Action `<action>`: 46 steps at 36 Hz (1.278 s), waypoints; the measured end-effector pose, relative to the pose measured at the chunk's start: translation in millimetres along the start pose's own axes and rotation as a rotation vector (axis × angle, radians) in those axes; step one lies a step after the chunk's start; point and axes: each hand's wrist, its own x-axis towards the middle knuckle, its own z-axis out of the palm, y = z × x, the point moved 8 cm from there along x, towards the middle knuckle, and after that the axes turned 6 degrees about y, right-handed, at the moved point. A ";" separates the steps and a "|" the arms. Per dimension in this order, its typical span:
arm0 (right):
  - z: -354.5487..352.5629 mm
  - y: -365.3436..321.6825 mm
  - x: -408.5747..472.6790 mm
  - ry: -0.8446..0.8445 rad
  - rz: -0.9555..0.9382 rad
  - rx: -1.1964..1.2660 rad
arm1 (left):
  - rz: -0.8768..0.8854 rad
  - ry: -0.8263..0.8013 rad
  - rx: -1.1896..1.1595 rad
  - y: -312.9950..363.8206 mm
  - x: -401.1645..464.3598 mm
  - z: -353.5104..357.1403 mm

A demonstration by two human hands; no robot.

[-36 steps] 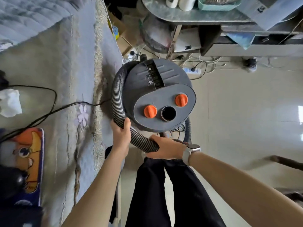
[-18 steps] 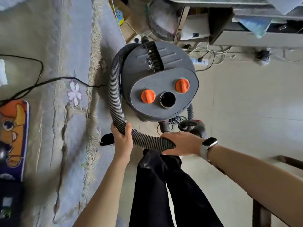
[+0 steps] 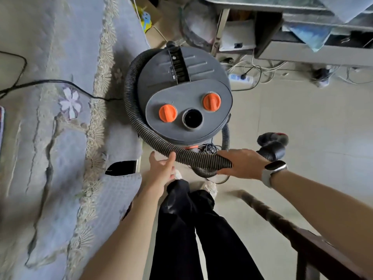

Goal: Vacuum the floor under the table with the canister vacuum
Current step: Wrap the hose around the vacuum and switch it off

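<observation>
Clearly the vacuuming itself has not begun; the person is at the stage of freeing the hose. The canister vacuum stands on the tiled floor just right of the fringed edge of a grey-blue rug, with the table at the far side of the scene and a tangle of cables and a power strip beneath it. The ribbed hose wraps around the canister's left side and runs across its near side. The right hand grips the hose near its end, fingers curled round it, and the dark curved handle piece sticks out to the right beyond that hand. The left hand has its fingers loosely extended, thumb and fingertips touching the hose from the near side without closing around it. The round port between the two orange knobs on the lid stands open. By the look of it, the hose has to be uncoiled, any floor nozzle fitted, the machine switched on and the head brought under the table. Whether the vacuum is plugged in cannot be told.
</observation>
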 end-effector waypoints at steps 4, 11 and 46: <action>-9.5 3.2 9.3 -0.006 -0.033 -0.083 | 0.277 0.153 0.277 30.3 4.2 -6.6; -11.3 2.5 18.2 0.106 -0.135 -0.282 | 0.596 0.153 1.104 60.8 17.4 -3.6; 45.3 -22.5 0.3 0.466 -0.080 -0.109 | 1.263 -0.119 1.372 25.6 -21.1 38.4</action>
